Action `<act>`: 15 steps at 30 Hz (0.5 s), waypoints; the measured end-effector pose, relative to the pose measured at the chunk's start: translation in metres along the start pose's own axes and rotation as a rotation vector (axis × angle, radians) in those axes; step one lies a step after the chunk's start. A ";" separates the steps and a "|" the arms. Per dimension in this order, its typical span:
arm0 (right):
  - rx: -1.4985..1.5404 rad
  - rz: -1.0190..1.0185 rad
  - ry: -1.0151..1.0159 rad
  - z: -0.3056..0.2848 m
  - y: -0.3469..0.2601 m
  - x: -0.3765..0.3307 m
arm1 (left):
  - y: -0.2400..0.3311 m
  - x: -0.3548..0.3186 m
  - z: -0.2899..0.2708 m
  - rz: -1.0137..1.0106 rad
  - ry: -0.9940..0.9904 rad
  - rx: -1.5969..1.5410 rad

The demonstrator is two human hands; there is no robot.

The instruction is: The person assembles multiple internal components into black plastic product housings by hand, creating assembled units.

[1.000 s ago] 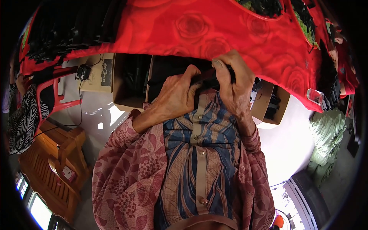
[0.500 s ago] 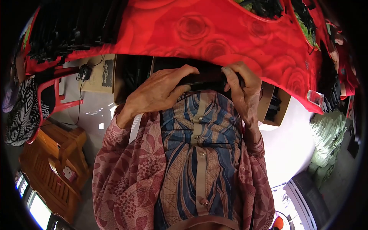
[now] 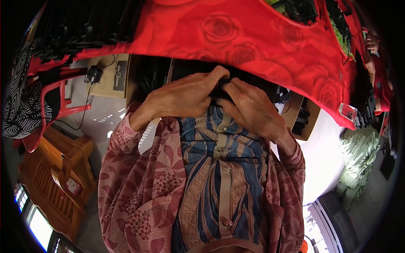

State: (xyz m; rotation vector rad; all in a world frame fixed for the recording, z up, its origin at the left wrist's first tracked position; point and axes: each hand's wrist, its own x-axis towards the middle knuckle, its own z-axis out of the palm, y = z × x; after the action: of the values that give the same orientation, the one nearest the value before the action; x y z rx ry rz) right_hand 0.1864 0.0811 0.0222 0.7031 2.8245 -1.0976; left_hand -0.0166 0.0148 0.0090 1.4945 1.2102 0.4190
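Observation:
At the near edge of a table with a red rose-patterned cloth [image 3: 181, 29], my two hands meet in front of my body. My left hand [image 3: 179, 96] is closed, its thumb and fingers bent around a black piece [image 3: 218, 93]. From the other side my right hand [image 3: 252, 107] pinches at the same piece, fingertips almost touching the left ones. Most of the piece is covered by my fingers and blends with the dark space under the cloth, so its kind cannot be made out.
Long black pieces [image 3: 84, 31] are stacked on the table's left. Cardboard boxes stand beneath, one at left [image 3: 107, 82], one at right [image 3: 311, 122]. A clear object [image 3: 348, 111] lies by the right corner. A red chair [image 3: 63, 101] is at left; another person's hand [image 3: 372, 43] shows far right.
My right hand has moved left, from the piece's right end to beside my left hand. The black piece, seen as a long bar before, is now mostly covered. The view has shifted slightly.

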 end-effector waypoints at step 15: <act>0.280 0.113 0.006 0.021 0.017 0.002 | -0.002 -0.004 0.006 0.049 -0.026 0.280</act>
State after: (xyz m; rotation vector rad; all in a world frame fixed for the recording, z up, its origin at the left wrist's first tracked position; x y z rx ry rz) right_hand 0.1886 0.0792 -0.0048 0.8717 2.6242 -1.4873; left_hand -0.0143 0.0079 0.0071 1.7653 1.2515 0.2687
